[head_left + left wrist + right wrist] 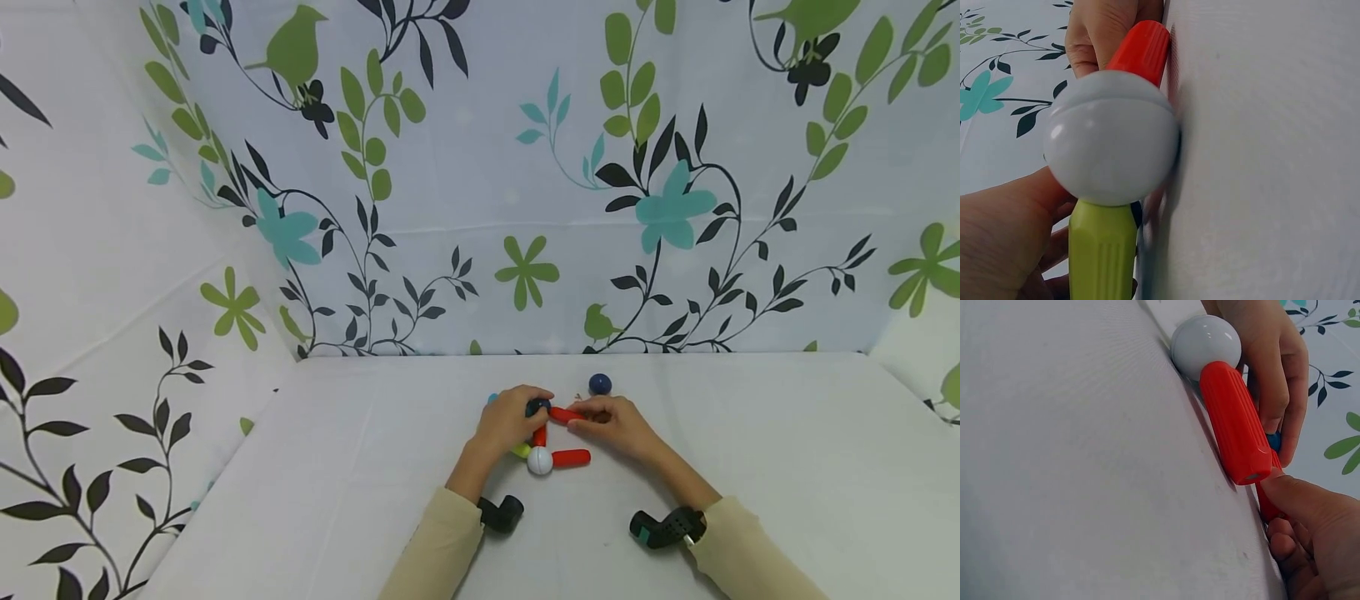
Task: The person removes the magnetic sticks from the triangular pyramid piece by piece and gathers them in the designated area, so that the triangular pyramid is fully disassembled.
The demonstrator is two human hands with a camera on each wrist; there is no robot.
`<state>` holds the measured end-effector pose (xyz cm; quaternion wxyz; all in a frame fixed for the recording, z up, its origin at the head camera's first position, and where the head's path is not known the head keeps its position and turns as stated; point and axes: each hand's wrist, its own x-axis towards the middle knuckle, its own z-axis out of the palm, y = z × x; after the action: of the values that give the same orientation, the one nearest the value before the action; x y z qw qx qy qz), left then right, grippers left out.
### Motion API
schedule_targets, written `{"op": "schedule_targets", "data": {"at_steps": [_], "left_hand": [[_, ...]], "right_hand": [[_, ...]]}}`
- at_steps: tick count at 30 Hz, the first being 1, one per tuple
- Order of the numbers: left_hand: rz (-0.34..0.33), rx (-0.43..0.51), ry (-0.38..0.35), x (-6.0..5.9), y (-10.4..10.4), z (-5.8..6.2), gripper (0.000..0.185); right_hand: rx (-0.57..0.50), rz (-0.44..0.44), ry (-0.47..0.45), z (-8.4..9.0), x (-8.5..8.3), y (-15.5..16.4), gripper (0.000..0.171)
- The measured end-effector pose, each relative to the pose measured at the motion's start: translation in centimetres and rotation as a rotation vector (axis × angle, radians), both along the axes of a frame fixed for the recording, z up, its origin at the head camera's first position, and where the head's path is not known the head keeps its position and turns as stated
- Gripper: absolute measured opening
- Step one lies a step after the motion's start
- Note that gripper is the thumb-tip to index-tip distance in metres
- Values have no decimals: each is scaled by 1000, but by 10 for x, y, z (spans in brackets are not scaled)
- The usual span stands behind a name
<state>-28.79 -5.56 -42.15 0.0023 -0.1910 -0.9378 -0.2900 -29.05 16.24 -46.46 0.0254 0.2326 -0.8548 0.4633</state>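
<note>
While the left hand [508, 421] curls its fingers over a dark blue ball [537, 407], the right hand [611, 421] pinches a ribbed red rod [566, 414] whose end meets that ball. Both lie mid-table [750, 467], just behind a glossy white ball [539, 461] joined to red and yellow-green rods.

Head overhead; wrists close, table-level

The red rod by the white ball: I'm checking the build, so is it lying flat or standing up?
Lying flat. The red rod rests lengthwise on the white table, one end against the white ball; neither hand holds it.
</note>
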Motion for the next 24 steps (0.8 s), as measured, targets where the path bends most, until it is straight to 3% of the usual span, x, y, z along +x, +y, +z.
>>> {"op": "schedule_targets", "data": {"at_steps": [10,17,24], "left_hand": [[14,-14,19,-1,1,-4,30],[12,-9,11,2,2,-9,29],[21,-1,30,0,0,-4,29]], "right_hand": [[-16,42,75,-4,5,4,25],[-29,21,137,-10,14,5,24],[-18,34,172,1,12,2,24]]}}
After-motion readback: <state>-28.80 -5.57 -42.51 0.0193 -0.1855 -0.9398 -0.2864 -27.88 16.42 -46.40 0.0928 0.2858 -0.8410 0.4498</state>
